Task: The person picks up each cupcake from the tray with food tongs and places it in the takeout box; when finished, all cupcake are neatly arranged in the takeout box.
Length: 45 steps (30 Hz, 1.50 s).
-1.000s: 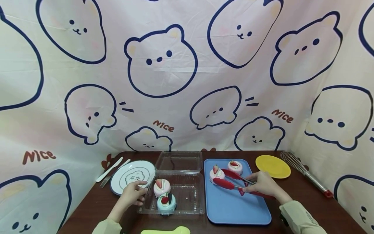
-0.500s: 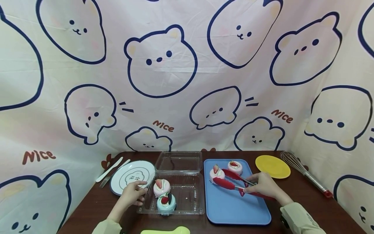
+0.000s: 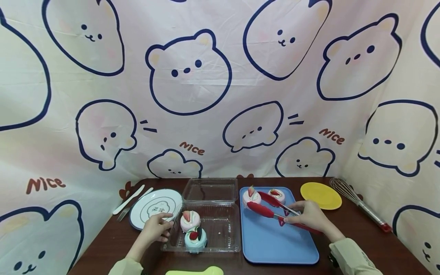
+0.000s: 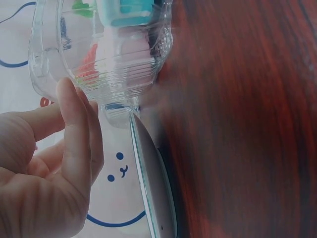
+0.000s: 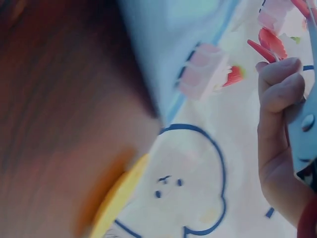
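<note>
My right hand (image 3: 309, 215) grips red-tipped tongs (image 3: 262, 210) over the blue tray (image 3: 275, 244). Between the tong tips is a pink toy cake (image 3: 252, 198) with a strawberry; in the right wrist view this cake (image 5: 274, 16) hangs off the tray surface. A second pink cake (image 3: 276, 196) sits at the tray's back right. My left hand (image 3: 156, 229) is at the left wall of a clear plastic box (image 3: 223, 225), fingers loosely bent, one fingertip right at the rim in the left wrist view. Inside the box stand a pink cake (image 3: 190, 221) and a blue cake (image 3: 195, 240).
The box's lid (image 3: 211, 190) stands open behind it. A white plate (image 3: 156, 204), a knife (image 3: 128, 199) and a fork (image 3: 135, 204) lie at left. At right are a yellow plate (image 3: 321, 196) and a whisk (image 3: 361, 204). A light green object (image 3: 196, 271) lies at the front edge.
In the last half second the tongs have raised the pink cake and shifted it slightly left, with my right hand following a little. My left hand has stayed in place.
</note>
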Each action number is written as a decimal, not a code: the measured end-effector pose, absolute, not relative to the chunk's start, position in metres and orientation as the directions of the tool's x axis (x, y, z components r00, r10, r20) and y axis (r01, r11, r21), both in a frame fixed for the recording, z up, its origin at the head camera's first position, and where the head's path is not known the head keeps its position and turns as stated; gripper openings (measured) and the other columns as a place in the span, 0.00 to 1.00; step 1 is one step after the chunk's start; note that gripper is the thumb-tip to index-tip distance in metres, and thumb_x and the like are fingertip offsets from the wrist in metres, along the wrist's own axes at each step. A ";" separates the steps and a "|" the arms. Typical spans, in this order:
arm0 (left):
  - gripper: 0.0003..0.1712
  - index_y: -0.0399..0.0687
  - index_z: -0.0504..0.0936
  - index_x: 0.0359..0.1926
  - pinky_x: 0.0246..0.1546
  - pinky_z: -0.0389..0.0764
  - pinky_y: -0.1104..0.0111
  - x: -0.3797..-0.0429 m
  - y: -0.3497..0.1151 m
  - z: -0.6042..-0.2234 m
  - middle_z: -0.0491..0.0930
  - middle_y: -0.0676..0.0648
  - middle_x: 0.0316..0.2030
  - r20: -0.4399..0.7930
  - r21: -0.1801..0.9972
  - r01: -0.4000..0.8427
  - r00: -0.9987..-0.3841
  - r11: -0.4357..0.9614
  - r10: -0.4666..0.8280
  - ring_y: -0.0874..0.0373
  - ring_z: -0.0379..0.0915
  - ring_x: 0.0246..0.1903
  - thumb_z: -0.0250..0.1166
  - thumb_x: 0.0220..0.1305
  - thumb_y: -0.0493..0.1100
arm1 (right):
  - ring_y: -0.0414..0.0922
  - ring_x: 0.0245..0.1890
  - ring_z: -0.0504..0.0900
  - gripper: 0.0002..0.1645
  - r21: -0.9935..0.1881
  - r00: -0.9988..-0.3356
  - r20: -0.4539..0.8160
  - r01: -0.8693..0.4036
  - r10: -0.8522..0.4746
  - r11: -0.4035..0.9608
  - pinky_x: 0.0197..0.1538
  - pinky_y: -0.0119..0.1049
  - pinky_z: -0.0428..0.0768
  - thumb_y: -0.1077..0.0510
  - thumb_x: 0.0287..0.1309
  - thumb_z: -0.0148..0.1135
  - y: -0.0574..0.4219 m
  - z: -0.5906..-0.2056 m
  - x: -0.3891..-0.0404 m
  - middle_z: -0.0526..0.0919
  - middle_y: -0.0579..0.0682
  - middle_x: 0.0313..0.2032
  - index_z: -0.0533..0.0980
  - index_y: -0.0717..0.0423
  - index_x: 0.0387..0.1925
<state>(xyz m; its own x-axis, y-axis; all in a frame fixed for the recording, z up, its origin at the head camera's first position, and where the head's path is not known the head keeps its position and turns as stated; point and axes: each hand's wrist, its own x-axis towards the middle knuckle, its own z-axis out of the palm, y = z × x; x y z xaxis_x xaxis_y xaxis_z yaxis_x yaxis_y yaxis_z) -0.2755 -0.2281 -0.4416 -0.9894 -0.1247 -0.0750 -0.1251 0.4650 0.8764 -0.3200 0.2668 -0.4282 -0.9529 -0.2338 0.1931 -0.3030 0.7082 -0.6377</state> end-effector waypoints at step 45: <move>0.21 0.32 0.71 0.53 0.16 0.80 0.65 -0.271 -0.228 -0.439 0.75 0.43 0.26 -0.042 0.866 -0.098 -0.991 0.489 -0.125 0.57 0.72 0.17 0.58 0.58 0.33 | 0.37 0.33 0.77 0.33 -0.431 -0.751 0.259 -0.653 -0.608 0.623 0.36 0.34 0.77 0.34 0.33 0.70 0.138 -0.404 -0.318 0.84 0.44 0.33 0.82 0.53 0.37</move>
<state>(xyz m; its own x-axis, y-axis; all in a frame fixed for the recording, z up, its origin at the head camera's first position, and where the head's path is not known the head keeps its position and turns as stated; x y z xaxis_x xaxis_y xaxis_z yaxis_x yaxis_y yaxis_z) -0.2708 -0.2275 -0.4391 -0.9912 -0.1254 -0.0417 -0.0984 0.4894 0.8665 -0.3184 0.1376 -0.4038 -0.7507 -0.6077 0.2592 -0.6530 0.6230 -0.4307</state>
